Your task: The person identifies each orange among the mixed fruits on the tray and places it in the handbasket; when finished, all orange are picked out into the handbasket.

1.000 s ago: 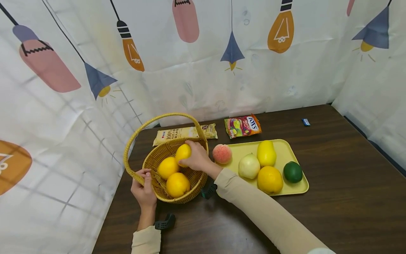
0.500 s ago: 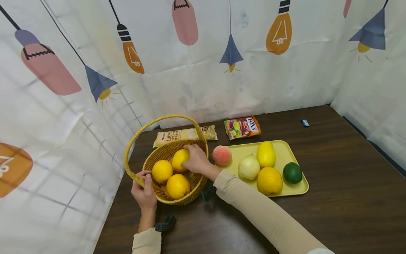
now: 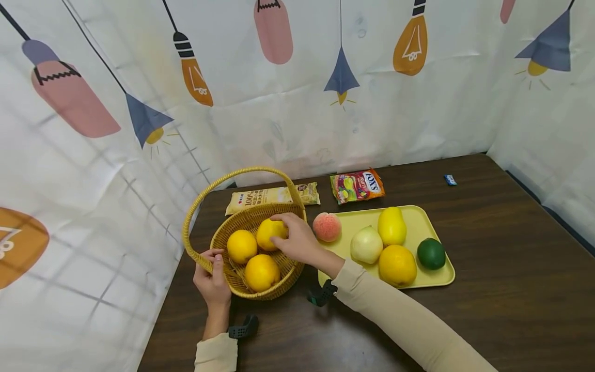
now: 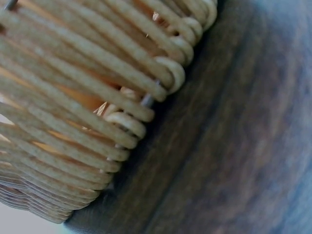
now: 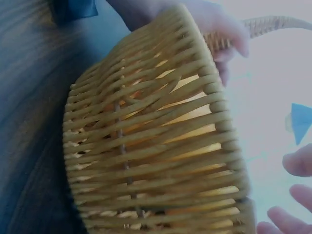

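The yellow wicker basket (image 3: 292,274) stands on the dark table, its tall handle (image 3: 260,169) arching above it. My left hand (image 3: 213,287) grips the basket's left side where the handle meets the rim. Inside lie three oranges: a left one (image 3: 242,246), a front one (image 3: 262,273) and a back right one (image 3: 268,235). Over the basket's right rim, my right hand (image 3: 299,242) is at the back right orange, partly covering it. The right wrist view shows its fingers (image 5: 287,222) spread apart beyond the rim. Only basket weave (image 4: 87,97) and table fill the left wrist view.
Right of the basket, a pale yellow tray (image 3: 413,217) holds a peach (image 3: 327,227), a pale round fruit (image 3: 366,245), a yellow pear-shaped fruit (image 3: 392,226), another orange (image 3: 397,265) and a dark green fruit (image 3: 431,253). Behind are a long packet (image 3: 265,198), a candy bag (image 3: 357,186) and a small blue wrapper (image 3: 450,179).
The right hand has lowered the back right orange into the basket, loosened its fingers and drawn slightly right. The left orange has shifted a little. The left hand keeps its grip.
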`<state>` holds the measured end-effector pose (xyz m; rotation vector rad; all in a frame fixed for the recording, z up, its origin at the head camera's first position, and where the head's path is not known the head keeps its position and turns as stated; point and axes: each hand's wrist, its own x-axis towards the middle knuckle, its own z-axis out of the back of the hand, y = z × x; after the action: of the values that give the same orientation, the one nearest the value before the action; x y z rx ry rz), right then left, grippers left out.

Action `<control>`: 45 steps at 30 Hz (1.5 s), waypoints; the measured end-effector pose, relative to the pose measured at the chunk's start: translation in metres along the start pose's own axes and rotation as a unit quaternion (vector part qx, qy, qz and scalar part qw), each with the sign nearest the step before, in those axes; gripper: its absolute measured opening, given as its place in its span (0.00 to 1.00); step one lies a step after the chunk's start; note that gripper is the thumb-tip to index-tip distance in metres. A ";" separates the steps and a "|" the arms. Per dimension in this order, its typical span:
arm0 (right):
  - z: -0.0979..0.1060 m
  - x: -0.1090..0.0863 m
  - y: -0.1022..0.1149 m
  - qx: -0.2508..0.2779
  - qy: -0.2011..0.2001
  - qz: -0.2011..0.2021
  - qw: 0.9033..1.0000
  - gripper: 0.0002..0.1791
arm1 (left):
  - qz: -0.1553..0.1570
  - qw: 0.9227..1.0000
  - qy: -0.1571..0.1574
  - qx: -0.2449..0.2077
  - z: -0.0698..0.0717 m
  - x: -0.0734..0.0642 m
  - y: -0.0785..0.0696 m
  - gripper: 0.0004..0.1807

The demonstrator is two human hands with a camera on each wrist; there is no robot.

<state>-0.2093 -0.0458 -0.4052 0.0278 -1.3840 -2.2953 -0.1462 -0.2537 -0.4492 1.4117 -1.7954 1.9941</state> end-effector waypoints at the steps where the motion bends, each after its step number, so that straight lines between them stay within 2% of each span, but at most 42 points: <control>1: 0.003 -0.003 0.000 0.018 -0.011 0.009 1.000 0.25 | 0.000 1.000 0.000 0.002 0.000 0.000 0.000 0.11; 4: 0.014 -0.013 0.002 0.067 -0.035 0.020 0.997 0.22 | 0.003 1.000 0.001 0.012 0.000 0.001 -0.002 0.11; 7: 0.027 -0.023 0.003 0.097 -0.035 0.019 0.995 0.21 | 0.007 1.000 0.002 0.021 0.000 0.001 -0.003 0.12; 13: 0.052 -0.045 0.001 0.070 -0.033 0.031 0.997 0.20 | 0.010 1.000 0.000 0.027 0.000 0.001 -0.004 0.12; 22: 0.081 -0.074 -0.005 0.061 -0.117 0.066 0.989 0.17 | 0.011 0.999 0.000 0.030 0.001 0.001 -0.003 0.12; 26: 0.096 -0.087 -0.012 0.065 -0.126 0.041 0.989 0.18 | 0.007 1.000 0.000 0.028 0.001 0.000 -0.002 0.12; 31: 0.109 -0.104 -0.029 0.041 -0.137 0.004 0.990 0.18 | 0.002 1.000 0.004 0.018 0.001 0.001 0.000 0.12; 38: 0.124 -0.123 -0.045 0.015 -0.156 -0.002 0.988 0.19 | 0.003 1.000 0.003 0.017 0.001 0.000 0.001 0.12; 45: 0.140 -0.135 -0.063 -0.004 -0.137 -0.029 0.990 0.21 | 0.007 1.000 0.005 0.022 0.001 -0.001 0.001 0.11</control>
<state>-0.1463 0.1488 -0.4177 -0.2618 -1.5247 -2.4229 -0.1454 -0.2545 -0.4506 1.4021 -1.7726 2.0570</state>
